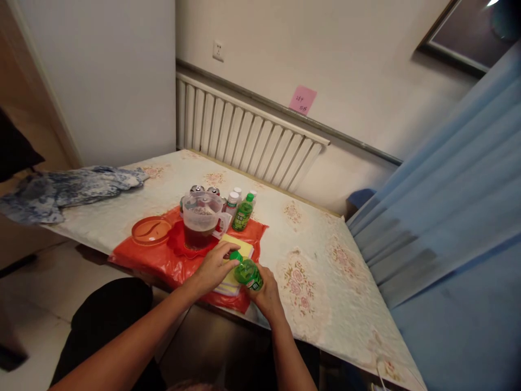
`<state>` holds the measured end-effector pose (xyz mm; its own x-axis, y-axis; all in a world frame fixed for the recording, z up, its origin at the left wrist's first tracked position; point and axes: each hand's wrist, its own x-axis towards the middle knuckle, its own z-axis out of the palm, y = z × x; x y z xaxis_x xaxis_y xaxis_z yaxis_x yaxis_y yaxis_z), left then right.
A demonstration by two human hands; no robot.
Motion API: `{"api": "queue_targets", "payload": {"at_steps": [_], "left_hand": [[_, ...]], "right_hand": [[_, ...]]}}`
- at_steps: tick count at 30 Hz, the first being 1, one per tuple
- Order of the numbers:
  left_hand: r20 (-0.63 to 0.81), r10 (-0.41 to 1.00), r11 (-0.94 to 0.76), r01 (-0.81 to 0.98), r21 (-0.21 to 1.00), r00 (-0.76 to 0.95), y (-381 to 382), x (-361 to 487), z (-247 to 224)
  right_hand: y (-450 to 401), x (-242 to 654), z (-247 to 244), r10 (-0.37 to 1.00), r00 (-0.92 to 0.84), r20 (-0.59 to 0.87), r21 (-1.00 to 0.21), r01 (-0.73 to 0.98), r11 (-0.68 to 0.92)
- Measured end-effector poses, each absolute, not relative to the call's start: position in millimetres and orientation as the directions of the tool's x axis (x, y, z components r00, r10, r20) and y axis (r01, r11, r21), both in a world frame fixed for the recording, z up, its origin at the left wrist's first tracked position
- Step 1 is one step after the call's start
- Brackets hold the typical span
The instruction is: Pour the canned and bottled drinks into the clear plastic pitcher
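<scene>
A green drink bottle (247,273) is tilted in front of me above the table's near edge. My right hand (266,293) is wrapped around its body. The fingers of my left hand (215,266) pinch the green bottle cap (236,256) at the neck; I cannot tell whether it is loose. Under the bottle lies a yellow cloth (244,247). Beyond my left hand, a clear plastic pitcher (200,222) of foamy brown liquid rests on a red scalloped tray (175,239). A second green bottle (242,213) stands upright behind the cloth.
An orange round lid (151,231) lies left of the pitcher on a red plastic sheet (142,258). Soda cans (213,191) and white-capped bottles (232,201) stand behind. Patterned fabric (85,187) lies at the far left. A radiator (244,136) and blue curtain (439,190) border the table.
</scene>
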<state>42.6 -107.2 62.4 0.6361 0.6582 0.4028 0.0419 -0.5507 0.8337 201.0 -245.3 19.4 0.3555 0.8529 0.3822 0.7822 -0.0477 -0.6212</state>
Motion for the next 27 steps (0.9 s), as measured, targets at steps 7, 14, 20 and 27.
{"api": "queue_targets", "payload": {"at_steps": [7, 14, 20, 27], "left_hand": [[0.338, 0.713, -0.579, 0.244, 0.778, 0.615, -94.3, 48.6, 11.6], [0.304, 0.632, -0.75, 0.465, 0.47, 0.713, -78.0, 71.2, -42.3], [0.309, 0.625, -0.768, 0.494, 0.408, 0.717, -72.0, 73.1, -63.0], [0.359, 0.603, -0.794, 0.495, 0.353, 0.712, -74.5, 68.6, -75.3]], "right_hand": [[-237.8, 226.3, 12.2, 0.815, 0.503, 0.289, -0.823, 0.565, -0.057], [-209.8, 258.9, 21.8, 0.807, 0.571, 0.152, -0.967, 0.255, 0.002], [-176.4, 282.6, 27.4, 0.782, 0.606, 0.149, -0.979, 0.2, 0.031], [-125.3, 301.0, 15.3, 0.749, 0.63, 0.206, -0.975, 0.197, 0.102]]}}
